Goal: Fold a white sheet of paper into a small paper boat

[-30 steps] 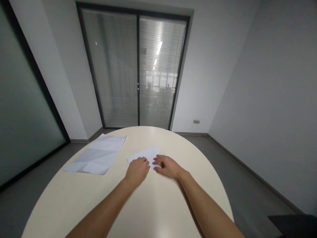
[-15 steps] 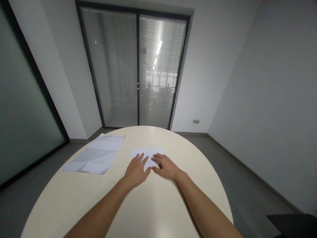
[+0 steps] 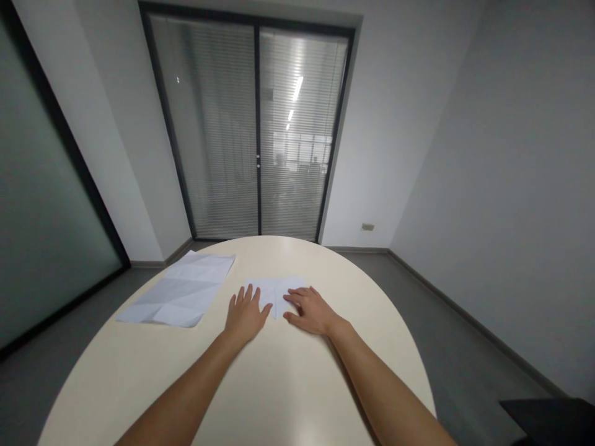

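Observation:
A small folded white paper (image 3: pixel 276 291) lies flat on the round cream table (image 3: pixel 288 384) just beyond my hands. My left hand (image 3: pixel 243 314) lies flat on the paper's left part, fingers stretched and spread. My right hand (image 3: pixel 310 310) rests on the paper's right part, fingers extended and pressing down. Neither hand grips anything.
A larger creased white sheet (image 3: pixel 179 290) lies on the table to the left, near its edge. Beyond the table stand glass doors with blinds (image 3: pixel 255 130). A dark object (image 3: pixel 548 421) shows at the lower right corner.
The small paper went from skewed to lying square. My left hand opened from curled to flat and slid left across the paper. My right hand stayed on the right part.

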`<action>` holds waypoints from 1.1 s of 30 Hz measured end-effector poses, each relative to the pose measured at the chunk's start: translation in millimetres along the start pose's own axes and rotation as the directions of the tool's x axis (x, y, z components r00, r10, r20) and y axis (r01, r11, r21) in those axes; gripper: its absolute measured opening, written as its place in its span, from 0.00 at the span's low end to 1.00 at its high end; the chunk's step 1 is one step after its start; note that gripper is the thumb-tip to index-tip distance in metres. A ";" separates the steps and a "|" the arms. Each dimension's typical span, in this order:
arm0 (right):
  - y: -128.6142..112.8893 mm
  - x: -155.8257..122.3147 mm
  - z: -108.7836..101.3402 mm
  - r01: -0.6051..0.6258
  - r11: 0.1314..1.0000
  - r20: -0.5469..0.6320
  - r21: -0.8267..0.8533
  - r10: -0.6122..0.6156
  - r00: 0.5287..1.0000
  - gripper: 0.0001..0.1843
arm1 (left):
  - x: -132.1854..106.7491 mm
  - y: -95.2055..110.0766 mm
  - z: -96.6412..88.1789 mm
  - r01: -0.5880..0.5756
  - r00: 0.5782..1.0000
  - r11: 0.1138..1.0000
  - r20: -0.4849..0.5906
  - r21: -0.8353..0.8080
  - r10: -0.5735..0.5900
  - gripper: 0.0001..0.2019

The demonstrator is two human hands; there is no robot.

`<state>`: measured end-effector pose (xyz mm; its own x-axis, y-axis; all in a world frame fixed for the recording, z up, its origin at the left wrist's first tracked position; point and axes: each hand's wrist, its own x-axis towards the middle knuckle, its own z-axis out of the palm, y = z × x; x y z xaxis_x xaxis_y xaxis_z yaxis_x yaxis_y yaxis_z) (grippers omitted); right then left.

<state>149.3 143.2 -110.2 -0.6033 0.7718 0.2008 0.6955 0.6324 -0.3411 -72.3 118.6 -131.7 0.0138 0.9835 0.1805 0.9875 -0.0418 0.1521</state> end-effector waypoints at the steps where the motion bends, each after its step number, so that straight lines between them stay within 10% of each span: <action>1: -0.6 0.3 -0.3 0.013 1.000 -0.014 -0.014 -0.013 1.000 0.30 | 0.4 -0.4 -0.4 -0.025 1.000 1.000 -0.012 -0.009 0.025 0.28; 13: -7.0 3.8 -11.3 0.096 0.992 -0.085 -0.080 -0.102 0.991 0.13 | -4.1 11.6 -2.6 -0.239 0.967 0.963 -0.120 -0.125 0.224 0.19; 27: -14.0 4.1 -1.5 0.149 0.977 -0.001 0.152 -0.151 0.989 0.14 | 2.3 -2.2 -4.8 -0.379 0.925 0.900 -0.101 -0.216 0.365 0.16; 33: -1.2 2.1 -1.2 0.140 0.985 0.026 0.096 -0.143 0.989 0.30 | 2.2 -11.0 -6.4 -0.487 0.867 0.798 -0.085 -0.356 0.491 0.16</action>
<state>147.7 144.2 -108.2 -0.7067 0.6712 0.2237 0.5633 0.7251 -0.3961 -84.2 120.1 -126.7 0.4835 0.8171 0.3139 0.7250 -0.5748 0.3796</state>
